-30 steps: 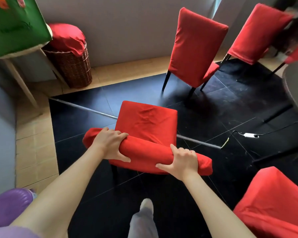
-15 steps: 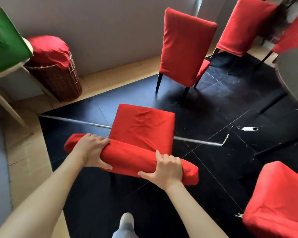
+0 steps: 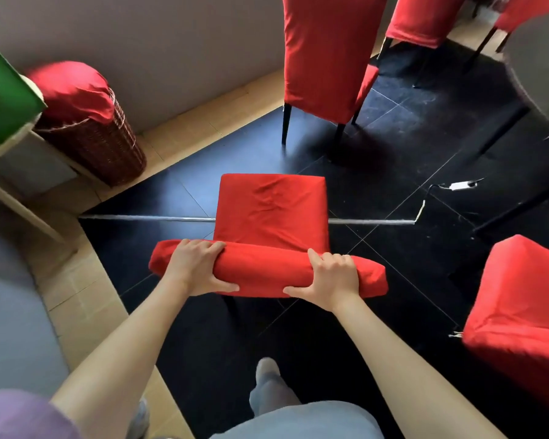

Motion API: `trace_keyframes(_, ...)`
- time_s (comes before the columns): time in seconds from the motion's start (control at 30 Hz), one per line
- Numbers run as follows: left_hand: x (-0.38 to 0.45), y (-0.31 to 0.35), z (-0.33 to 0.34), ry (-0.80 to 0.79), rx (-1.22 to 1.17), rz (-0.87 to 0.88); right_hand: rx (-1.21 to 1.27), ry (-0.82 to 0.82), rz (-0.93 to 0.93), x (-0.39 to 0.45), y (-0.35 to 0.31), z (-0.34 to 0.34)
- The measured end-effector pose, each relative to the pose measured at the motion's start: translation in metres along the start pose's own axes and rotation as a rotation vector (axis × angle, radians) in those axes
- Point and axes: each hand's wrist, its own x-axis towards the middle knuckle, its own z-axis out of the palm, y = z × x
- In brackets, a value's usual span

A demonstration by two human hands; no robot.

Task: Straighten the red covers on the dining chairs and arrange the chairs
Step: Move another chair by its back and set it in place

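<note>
A dining chair in a red cover (image 3: pixel 271 210) stands right in front of me, seen from above, its seat pointing away. My left hand (image 3: pixel 197 267) grips the top of its backrest near the left end, fingers over the far side and thumb on the near side. My right hand (image 3: pixel 330 275) grips the same top edge near the right end. The seat cover shows light wrinkles. A second red-covered chair (image 3: pixel 325 55) stands beyond it. Another red chair (image 3: pixel 520 315) is close at my right, and more red chairs (image 3: pixel 425 20) stand at the top right.
A wicker basket (image 3: pixel 99 144) topped with red cloth stands by the wall at left, next to a table with a green cover (image 3: pixel 0 99). A dark round table (image 3: pixel 539 71) is at right. A metal rod (image 3: pixel 146 218) and a white cable (image 3: pixel 460 185) lie on the black floor.
The chair I hold has turned so its backrest lies squarer to me. My view has shifted closer to the far chair. Both hands keep their grip on the backrest.
</note>
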Motion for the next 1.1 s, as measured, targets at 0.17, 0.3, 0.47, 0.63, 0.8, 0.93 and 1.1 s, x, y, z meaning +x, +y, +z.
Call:
trace_keyframes(0.17, -0.003, -0.004, 0.005, 0.028, -0.023, 0.028, 0.001, 0.000, 0.031, -0.006, -0.003, 0.001)
trace_keyframes(0.3, -0.011, -0.008, 0.009, 0.030, -0.021, 0.068, 0.014, 0.007, 0.091, -0.024, -0.014, 0.005)
trace_keyframes(0.47, -0.016, -0.020, 0.006, 0.024, -0.004, 0.193, 0.070, 0.013, 0.237, -0.059, -0.044, 0.010)
trace_keyframes(0.63, -0.012, -0.033, 0.007, -0.016, 0.086, 0.327, 0.138, 0.039, 0.377, -0.089, -0.081, 0.012)
trace_keyframes(0.8, 0.008, -0.030, -0.005, -0.022, 0.144, 0.410, 0.191, 0.044, 0.493, -0.094, -0.083, 0.001)
trace_keyframes(0.93, 0.025, -0.032, -0.003, -0.012, 0.165, 0.446, 0.172, 0.048, 0.488, -0.087, -0.078, 0.002)
trace_keyframes(1.1, 0.037, -0.035, -0.001, 0.020, 0.161, 0.486, 0.122, 0.117, 0.490, -0.078, -0.075, 0.007)
